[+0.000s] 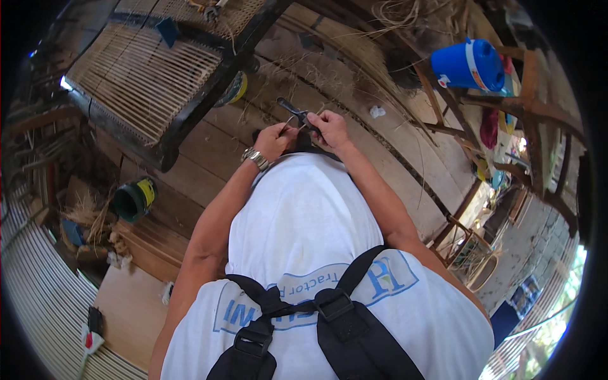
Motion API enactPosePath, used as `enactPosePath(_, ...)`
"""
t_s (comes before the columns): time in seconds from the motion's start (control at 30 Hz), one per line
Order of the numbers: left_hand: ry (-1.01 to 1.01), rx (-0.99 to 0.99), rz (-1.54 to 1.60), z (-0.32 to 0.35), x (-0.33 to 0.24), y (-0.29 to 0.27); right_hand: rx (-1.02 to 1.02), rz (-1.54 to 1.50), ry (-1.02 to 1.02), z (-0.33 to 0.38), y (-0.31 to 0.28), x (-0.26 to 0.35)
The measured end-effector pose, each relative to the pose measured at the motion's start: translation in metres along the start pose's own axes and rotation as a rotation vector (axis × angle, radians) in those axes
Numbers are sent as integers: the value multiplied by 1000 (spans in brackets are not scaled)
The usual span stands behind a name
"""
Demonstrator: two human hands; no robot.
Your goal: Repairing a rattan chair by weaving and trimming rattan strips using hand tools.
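In front of my body, my two hands come close together above the plank floor. My right hand (330, 130) is closed on a dark hand tool (291, 108), whose far end points up and left past the fingers; its exact kind is not clear. My left hand (276, 142), with a metal watch on the wrist, pinches a thin pale strip (303, 126) that runs toward the right fingers. Its fingertips nearly touch the tool, and the strip's lower part is hidden.
A dark-framed woven cane seat (142, 76) lies at upper left, a blue plate-like piece (168, 31) on it. A green bucket (134, 199) stands left. At upper right are a blue water jug (467, 66) and wooden chair frames (525, 104). Fibre scraps litter the floor (405, 180).
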State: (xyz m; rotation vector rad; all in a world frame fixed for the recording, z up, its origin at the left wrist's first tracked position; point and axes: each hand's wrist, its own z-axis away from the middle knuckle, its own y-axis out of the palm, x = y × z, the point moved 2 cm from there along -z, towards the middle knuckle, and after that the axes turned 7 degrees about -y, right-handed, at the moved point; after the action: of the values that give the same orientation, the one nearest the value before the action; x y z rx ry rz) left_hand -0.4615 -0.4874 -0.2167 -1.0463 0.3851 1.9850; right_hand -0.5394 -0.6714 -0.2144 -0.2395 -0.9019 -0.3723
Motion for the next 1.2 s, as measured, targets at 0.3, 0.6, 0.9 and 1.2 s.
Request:
enactPosePath(0.3, 219, -27, -416, 58, -19, -64, -327, -14, 9, 3, -73, 15)
enactPosePath(0.6, -305, -255, -976, 214, 217, -204, -816, -158, -129, 31, -260, 2)
enactPosePath(0.9, -668, -403, -668, 294, 264, -222, -932, -200, -82, 1, -325, 5)
enactPosePath(1.2, -638, -640, -235, 269, 188, -116, -310, -178, -73, -155, -218, 97)
